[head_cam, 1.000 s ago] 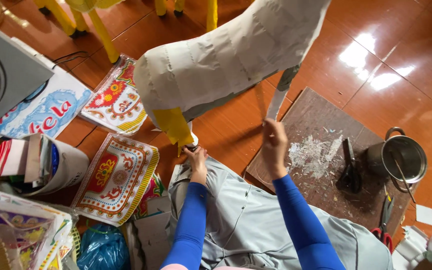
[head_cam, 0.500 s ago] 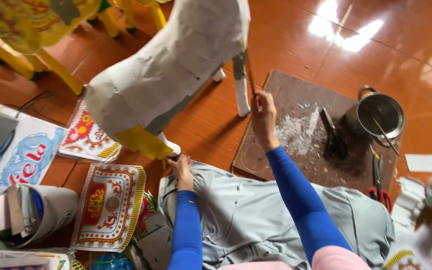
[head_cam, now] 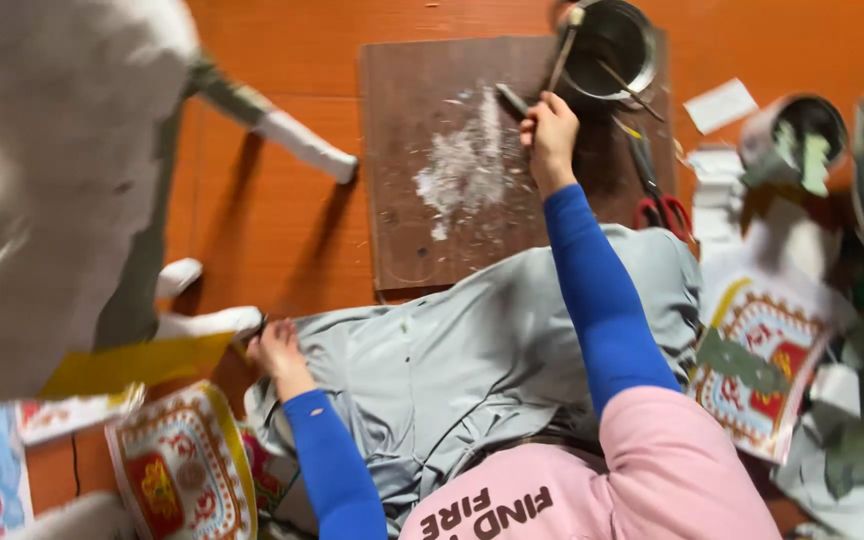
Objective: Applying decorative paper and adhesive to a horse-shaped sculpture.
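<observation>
We note the right hand [head_cam: 550, 135] far right over the brown board [head_cam: 412, 200], fingers closed around a thin brush handle [head_cam: 562, 55] that leans into the metal pot [head_cam: 612, 45] just beyond. The left hand [head_cam: 277, 350] sits near left, fingers curled on the foot [head_cam: 207, 325] of the white paper figure [head_cam: 52, 180]. Red-handled scissors [head_cam: 660, 205] lie just right of the board.

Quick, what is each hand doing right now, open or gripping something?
Left hand: closed on the edge of the yellow paper under the white paper figure.
Right hand: closed around a brush handle at the metal pot.
</observation>
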